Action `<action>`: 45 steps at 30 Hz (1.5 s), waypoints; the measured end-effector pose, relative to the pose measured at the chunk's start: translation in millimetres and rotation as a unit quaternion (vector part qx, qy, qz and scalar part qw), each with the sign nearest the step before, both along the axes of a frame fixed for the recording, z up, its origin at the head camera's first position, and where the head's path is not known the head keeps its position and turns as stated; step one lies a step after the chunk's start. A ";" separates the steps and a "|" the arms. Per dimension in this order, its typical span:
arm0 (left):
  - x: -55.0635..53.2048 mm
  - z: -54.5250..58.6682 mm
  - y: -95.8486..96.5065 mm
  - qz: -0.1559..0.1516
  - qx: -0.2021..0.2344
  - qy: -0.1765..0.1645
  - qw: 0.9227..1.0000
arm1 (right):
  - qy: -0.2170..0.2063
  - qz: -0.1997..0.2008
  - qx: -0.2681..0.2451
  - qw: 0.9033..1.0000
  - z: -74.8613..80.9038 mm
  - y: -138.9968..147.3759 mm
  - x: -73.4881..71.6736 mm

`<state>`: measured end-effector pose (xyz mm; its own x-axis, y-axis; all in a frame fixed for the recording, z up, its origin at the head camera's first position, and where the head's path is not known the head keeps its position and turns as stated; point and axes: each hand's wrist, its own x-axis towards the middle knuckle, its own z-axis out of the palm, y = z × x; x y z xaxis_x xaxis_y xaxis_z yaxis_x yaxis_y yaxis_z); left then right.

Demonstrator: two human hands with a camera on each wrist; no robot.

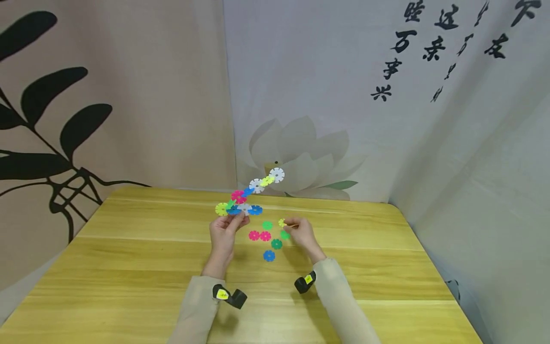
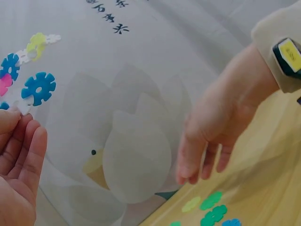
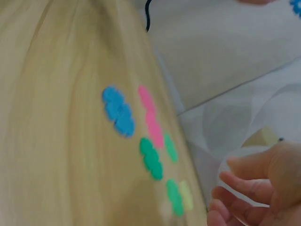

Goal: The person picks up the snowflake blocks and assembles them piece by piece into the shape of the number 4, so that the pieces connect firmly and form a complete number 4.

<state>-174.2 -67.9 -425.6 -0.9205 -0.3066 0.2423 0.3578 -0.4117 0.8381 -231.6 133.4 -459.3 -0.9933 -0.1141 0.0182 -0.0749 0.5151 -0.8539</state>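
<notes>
My left hand pinches a white notched disc between thumb and fingers. That disc is part of a raised chain of interlocking snowflake discs, linked in yellow, green, blue, pink and white. One arm of the chain slants up to the right and ends in a white disc. A blue disc sticks out beside the pinched one in the left wrist view. My right hand hovers over the loose pieces, its fingers loosely bent and holding nothing. Closest to it lie a yellow disc and a green disc.
More loose discs lie on the wooden table: two pink discs side by side, a light green disc, a dark green disc and a blue disc. A printed curtain hangs behind the table's far edge.
</notes>
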 end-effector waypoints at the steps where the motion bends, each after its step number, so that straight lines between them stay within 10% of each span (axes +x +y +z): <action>1: -1.5 -0.7 -0.9 0.000 0.002 0.000 1.000 | -0.007 -0.004 0.003 1.000 -2.9 0.8 -1.9; 19: -14.2 -2.1 -9.8 -0.015 -0.004 0.014 1.000 | -0.002 0.006 0.096 0.995 -26.5 3.1 -22.4; 31: -13.5 0.8 -7.1 -0.009 -0.004 0.007 1.000 | -0.081 -0.024 0.143 0.986 -17.3 2.4 -26.9; 45: -15.9 0.5 -7.2 -0.007 -0.003 0.010 1.000 | -0.033 -0.034 -0.004 0.999 -25.0 10.1 -20.2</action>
<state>-190.1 -75.1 -425.1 -0.9201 -0.2915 0.2615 0.3676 -0.4125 0.8335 -251.8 143.5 -484.3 -0.9979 -0.0464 -0.0461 0.0160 0.5100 -0.8600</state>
